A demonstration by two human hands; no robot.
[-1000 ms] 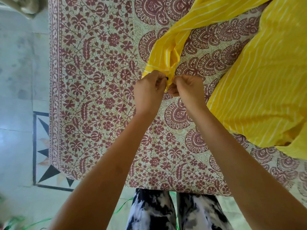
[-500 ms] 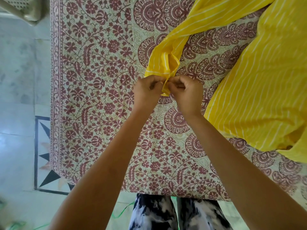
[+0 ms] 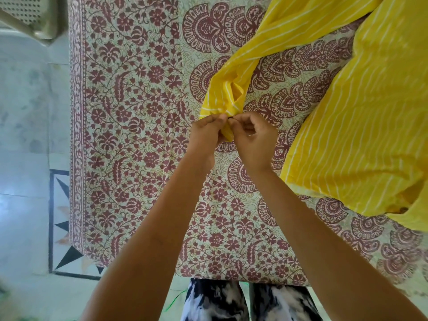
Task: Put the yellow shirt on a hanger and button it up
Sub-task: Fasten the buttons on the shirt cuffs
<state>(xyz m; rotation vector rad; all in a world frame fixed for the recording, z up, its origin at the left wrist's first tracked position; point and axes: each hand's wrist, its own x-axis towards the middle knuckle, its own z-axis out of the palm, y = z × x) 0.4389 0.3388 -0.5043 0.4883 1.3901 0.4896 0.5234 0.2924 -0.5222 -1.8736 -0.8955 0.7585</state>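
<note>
The yellow shirt [image 3: 361, 126] lies on the printed bedspread [image 3: 139, 135], its body over the bedspread's right side and one sleeve [image 3: 273, 42] stretched toward the bedspread's middle. Both hands work at the cuff [image 3: 220, 105] there. The left hand [image 3: 205, 135] pinches the cuff's edge, and the right hand [image 3: 254, 140] pinches a small dark button [image 3: 231, 117] against it. Half a second ago the two fists met knuckle to knuckle over the cuff; now the right hand has rolled outward, showing its curled fingers, and the cuff gapes wider.
</note>
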